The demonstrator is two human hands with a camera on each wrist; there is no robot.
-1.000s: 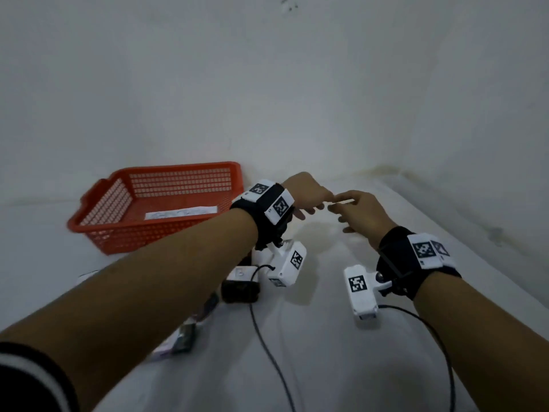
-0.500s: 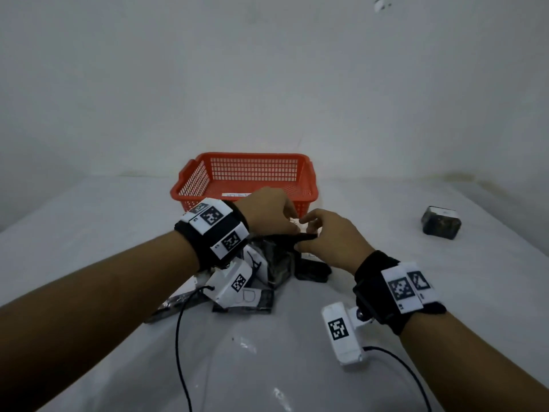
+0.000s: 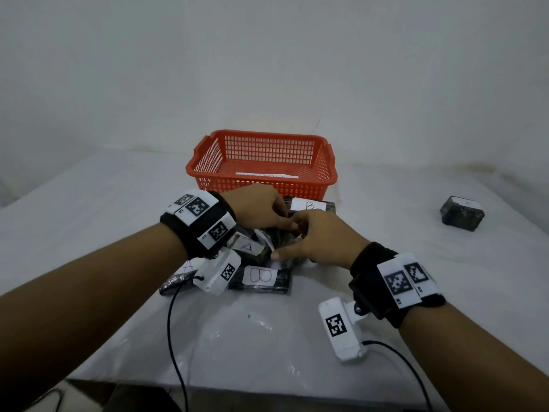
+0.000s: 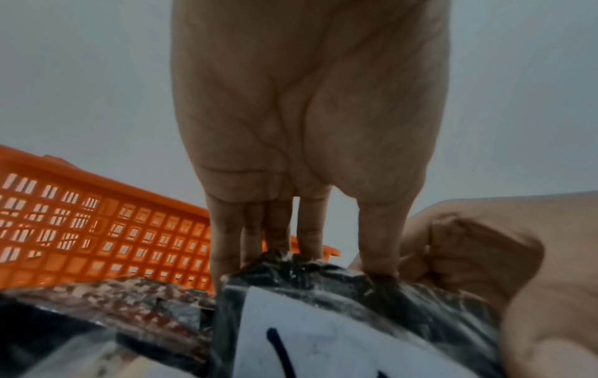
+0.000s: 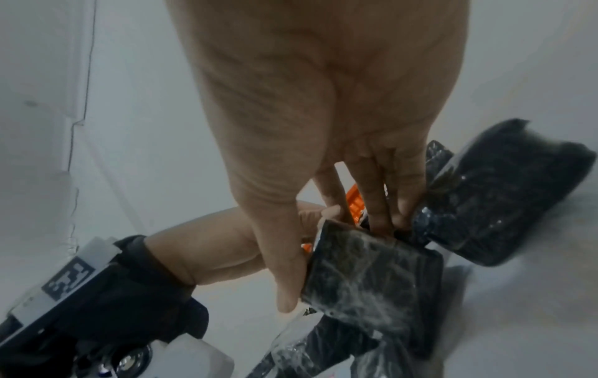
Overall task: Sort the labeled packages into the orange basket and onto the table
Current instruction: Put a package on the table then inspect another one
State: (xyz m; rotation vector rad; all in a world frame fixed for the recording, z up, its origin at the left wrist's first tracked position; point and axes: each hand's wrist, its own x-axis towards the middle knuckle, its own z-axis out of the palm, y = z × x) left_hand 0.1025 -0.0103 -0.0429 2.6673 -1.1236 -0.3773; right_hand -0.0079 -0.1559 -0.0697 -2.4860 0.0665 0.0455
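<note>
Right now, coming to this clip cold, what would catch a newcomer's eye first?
The orange basket at the back of the white table, holding only a paper slip as far as the head view shows. Next, both hands meeting over the heap of dark wrapped packages in front of it: the right hand grips one package, the left hand fingers its top edge. One lone package sits far right.

One orange basket [image 3: 261, 162], one paper strip [image 3: 266, 175] inside it, at least five dark wrapped packages in the pile [image 3: 261, 279], one separate package [image 3: 462, 213] at right, two hands
</note>
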